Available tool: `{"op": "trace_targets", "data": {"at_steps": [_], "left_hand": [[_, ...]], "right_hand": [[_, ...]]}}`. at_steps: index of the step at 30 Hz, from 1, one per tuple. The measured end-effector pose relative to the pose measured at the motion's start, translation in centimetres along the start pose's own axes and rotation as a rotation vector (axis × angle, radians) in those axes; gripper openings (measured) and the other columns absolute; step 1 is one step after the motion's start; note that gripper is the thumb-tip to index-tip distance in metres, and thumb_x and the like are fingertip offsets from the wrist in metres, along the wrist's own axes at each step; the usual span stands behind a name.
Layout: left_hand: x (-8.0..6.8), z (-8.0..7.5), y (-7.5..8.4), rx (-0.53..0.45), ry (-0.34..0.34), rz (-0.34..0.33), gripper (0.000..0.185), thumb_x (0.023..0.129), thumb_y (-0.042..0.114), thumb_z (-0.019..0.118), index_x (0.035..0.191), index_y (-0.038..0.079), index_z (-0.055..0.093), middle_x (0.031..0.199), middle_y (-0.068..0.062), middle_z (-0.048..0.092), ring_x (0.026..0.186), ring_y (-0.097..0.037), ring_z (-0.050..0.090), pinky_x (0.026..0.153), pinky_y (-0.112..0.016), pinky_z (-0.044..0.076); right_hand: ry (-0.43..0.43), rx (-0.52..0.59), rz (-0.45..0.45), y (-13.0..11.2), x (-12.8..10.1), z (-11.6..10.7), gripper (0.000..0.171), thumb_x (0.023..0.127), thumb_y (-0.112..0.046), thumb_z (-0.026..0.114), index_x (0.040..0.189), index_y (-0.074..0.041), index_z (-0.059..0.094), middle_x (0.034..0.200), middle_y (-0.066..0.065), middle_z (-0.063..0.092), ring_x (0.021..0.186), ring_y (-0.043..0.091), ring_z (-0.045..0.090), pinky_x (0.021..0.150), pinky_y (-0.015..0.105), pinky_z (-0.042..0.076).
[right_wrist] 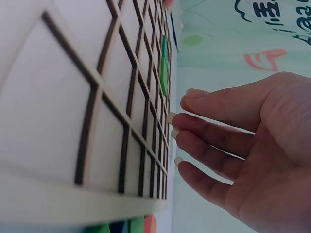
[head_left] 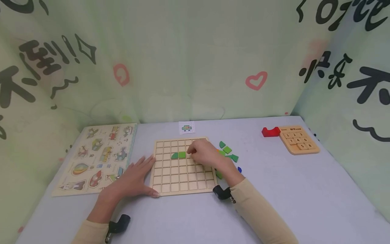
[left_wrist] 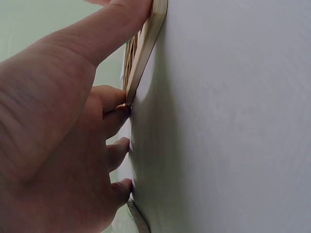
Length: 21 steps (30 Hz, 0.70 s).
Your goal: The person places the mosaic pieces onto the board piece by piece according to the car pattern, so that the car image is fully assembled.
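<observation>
A wooden grid board [head_left: 170, 179] lies on the table. On it, a dark green rounded piece [head_left: 174, 156] sits beside a light green square [head_left: 181, 155]. My right hand [head_left: 204, 153] hovers low over the grid, fingertips just right of the green square. In the right wrist view, its fingers [right_wrist: 209, 136] are loosely bent and no piece shows between thumb and fingertips. My left hand [head_left: 134, 179] rests at the board's left side with fingers spread. Its thumb [left_wrist: 116, 24] touches the near left corner, and a fingertip meets the left edge.
Loose green, orange and blue pieces [head_left: 235, 158] lie right of the board, partly behind my right forearm. A small picture card [head_left: 186, 127] is beyond the board. A picture board [head_left: 88, 162] lies left; a red piece [head_left: 270, 132] and a wooden number board [head_left: 300, 140] lie right.
</observation>
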State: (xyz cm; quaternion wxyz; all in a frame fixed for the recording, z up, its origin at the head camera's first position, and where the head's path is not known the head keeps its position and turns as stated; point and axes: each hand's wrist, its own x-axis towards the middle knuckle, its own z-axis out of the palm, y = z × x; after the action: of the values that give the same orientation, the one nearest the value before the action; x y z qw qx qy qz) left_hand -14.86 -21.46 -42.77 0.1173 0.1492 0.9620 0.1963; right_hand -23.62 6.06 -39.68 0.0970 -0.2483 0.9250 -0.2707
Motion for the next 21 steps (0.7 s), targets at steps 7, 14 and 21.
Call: {"op": "trace_targets", "data": {"at_steps": [7,14,21], "left_hand": [[0.0,0.2,-0.4,0.005,0.010,-0.013,0.134,0.057,0.072,0.081,0.158,0.007,0.022,0.167,-0.011,0.021,0.153,-0.043,0.014,0.120,-0.068,0.015],[0.1,0.3,-0.6,0.001,0.005,-0.007,0.134,0.057,0.072,0.081,0.158,0.007,0.022,0.167,-0.011,0.020,0.153,-0.043,0.014,0.120,-0.069,0.015],[0.2,0.4,-0.6,-0.011,0.002,-0.001,0.133,0.058,0.071,0.081,0.158,0.007,0.022,0.167,-0.010,0.020,0.153,-0.044,0.014,0.120,-0.069,0.014]], "right_hand": [[0.019,0.001,0.052,1.4,-0.9,-1.9,0.024,0.092,-0.004,0.061,0.112,-0.004,0.074,0.111,0.009,0.073,0.097,0.018,0.064,0.086,0.036,0.057],[0.060,-0.011,0.139,3.6,-1.6,-3.3,0.027,0.092,-0.005,0.060,0.116,-0.004,0.073,0.114,0.011,0.072,0.101,0.022,0.064,0.090,0.038,0.057],[0.143,-0.060,0.193,6.2,-1.8,-4.1,0.031,0.090,0.001,0.055,0.115,-0.003,0.073,0.116,0.014,0.069,0.105,0.028,0.063,0.096,0.046,0.055]]}}
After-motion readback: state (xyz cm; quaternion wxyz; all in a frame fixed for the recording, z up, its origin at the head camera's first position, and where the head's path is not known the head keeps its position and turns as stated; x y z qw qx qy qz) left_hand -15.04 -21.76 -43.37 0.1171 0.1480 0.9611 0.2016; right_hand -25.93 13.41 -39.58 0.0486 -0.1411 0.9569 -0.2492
